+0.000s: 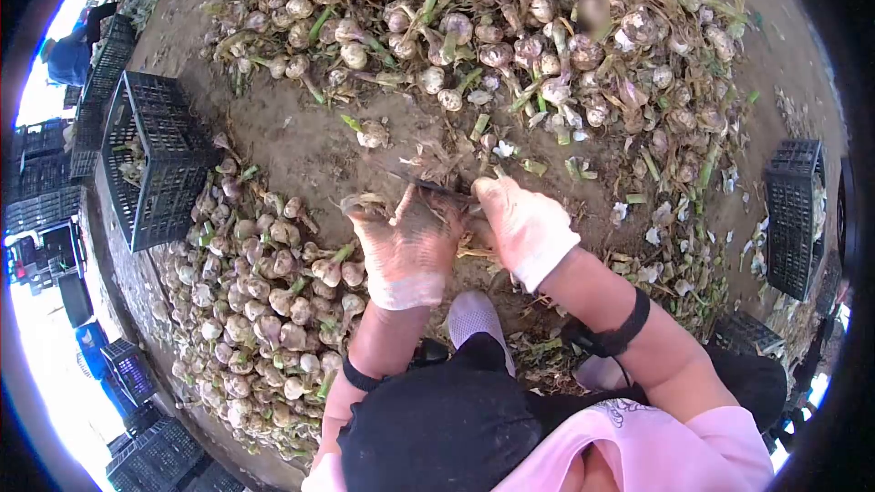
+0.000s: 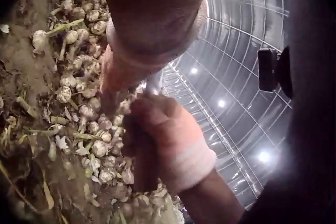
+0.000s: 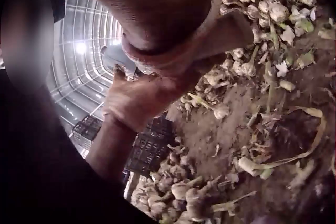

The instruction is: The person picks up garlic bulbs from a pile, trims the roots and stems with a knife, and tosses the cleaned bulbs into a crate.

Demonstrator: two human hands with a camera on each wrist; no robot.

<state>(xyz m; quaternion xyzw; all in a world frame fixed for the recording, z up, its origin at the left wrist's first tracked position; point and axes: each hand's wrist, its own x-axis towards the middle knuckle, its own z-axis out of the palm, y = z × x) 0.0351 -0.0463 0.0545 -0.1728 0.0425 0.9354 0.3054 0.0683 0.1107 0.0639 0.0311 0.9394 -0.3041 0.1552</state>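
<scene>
Two hands in pale, soiled gloves meet above the bare soil. The right hand (image 1: pixel 529 228) curls its fingers round a dark-bladed tool (image 1: pixel 428 187), whose blade reaches across the fingertips of the left hand (image 1: pixel 410 251). Dry husk or stalk (image 1: pixel 447 210) shows between the hands; whether the left fingers grip it is hidden. In the left wrist view the right hand (image 2: pixel 173 145) is closed, close beside the left hand (image 2: pixel 118 74). From the right wrist, the left hand (image 3: pixel 136 98) has a raised digit, and its other fingers are hidden behind the right hand (image 3: pixel 178 61).
A heap of garlic with stalks (image 1: pixel 492 27) spreads in front, and trimmed-looking bulbs (image 1: pixel 264 310) lie in a pile at left. Black crates stand at left (image 1: pixel 164 164) and right (image 1: pixel 793 219). One loose bulb (image 1: pixel 372 134) and cut stalk pieces lie on the soil. The person's shoe (image 1: pixel 476 319) is below the hands.
</scene>
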